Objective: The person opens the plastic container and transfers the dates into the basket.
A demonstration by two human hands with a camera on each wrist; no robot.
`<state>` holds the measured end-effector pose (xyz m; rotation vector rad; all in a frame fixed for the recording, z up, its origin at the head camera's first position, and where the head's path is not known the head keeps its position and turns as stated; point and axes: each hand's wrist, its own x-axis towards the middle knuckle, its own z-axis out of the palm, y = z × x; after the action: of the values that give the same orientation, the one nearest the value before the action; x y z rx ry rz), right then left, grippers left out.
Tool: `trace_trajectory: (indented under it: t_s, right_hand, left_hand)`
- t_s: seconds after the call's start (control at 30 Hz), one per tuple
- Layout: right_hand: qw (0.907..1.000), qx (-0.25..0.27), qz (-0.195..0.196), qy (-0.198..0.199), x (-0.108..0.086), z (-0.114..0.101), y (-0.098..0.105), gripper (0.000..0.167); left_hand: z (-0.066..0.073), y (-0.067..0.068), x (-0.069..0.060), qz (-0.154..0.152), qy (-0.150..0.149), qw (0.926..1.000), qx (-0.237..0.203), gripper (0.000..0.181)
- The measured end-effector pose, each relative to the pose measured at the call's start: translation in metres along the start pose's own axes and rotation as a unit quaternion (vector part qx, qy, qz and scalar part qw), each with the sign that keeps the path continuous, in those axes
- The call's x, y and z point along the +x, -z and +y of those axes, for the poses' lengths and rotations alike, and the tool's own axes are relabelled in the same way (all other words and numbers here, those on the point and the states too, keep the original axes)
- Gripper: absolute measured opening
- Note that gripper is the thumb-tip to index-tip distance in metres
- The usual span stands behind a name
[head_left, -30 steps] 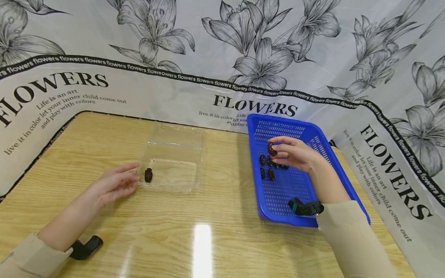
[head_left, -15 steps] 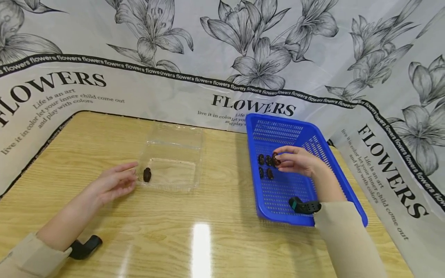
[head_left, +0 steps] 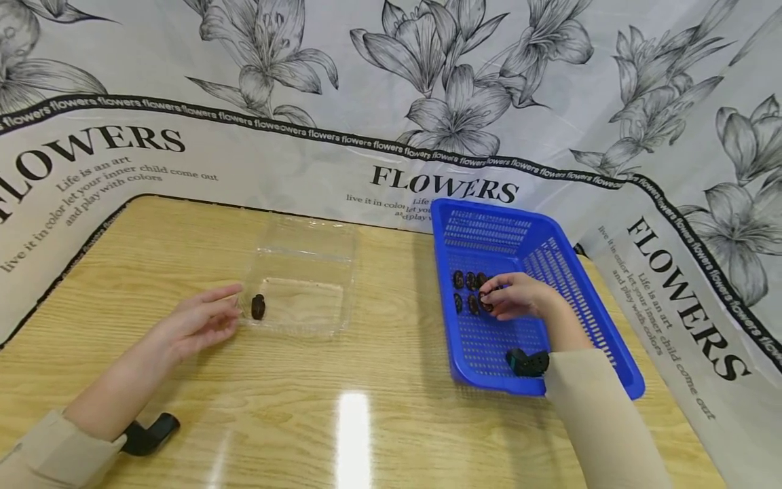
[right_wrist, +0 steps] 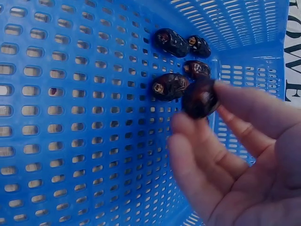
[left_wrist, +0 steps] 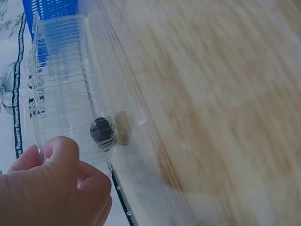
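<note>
My right hand [head_left: 519, 297] is inside the blue plastic basket [head_left: 451, 333] and pinches a dark brown date [right_wrist: 200, 98] between thumb and fingertips. Several other dates [right_wrist: 170, 87] lie in short rows on the basket floor beside it, some partly hidden by the hand. My left hand [head_left: 204, 322] grips the left edge of a clear plastic clamshell box [head_left: 305, 254], its lid folded back. In the left wrist view, thumb and fingers pinch the box rim. One date [head_left: 258, 307] lies in the box's left part, close to my left fingers.
Box and basket stand apart on a wood-grain table [head_left: 293, 407], box left and basket right. A floral printed cloth [head_left: 275, 149] hangs behind and at the sides. Black wrist straps [head_left: 151, 435] hang under both forearms.
My right hand has lowered in the basket and come nearer to me, with a date in its fingers. Another date now shows just behind those fingers. The left hand stays at the box.
</note>
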<state>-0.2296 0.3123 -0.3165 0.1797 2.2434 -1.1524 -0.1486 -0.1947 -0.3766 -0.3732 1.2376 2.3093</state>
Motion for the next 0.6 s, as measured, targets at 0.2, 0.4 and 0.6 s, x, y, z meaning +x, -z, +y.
trace_trajectory:
  t_s: [0.2,0.4,0.6]
  right_hand:
    - [0.9988,-0.038,0.028,-0.015,0.003,0.006,-0.002,0.025]
    - [0.9974,-0.054,0.046,-0.007,0.006,0.010,-0.005,0.023]
    - [0.9968,-0.055,0.057,-0.007,0.009,0.012,-0.006,0.024]
  left_hand:
    - [-0.001,0.001,0.000,0.000,0.001,1.0000,0.009,0.033]
    - [-0.001,0.000,0.001,0.001,0.001,1.0000,0.008,0.033]
    - [-0.001,0.001,0.001,0.003,-0.001,1.0000,0.008,0.033]
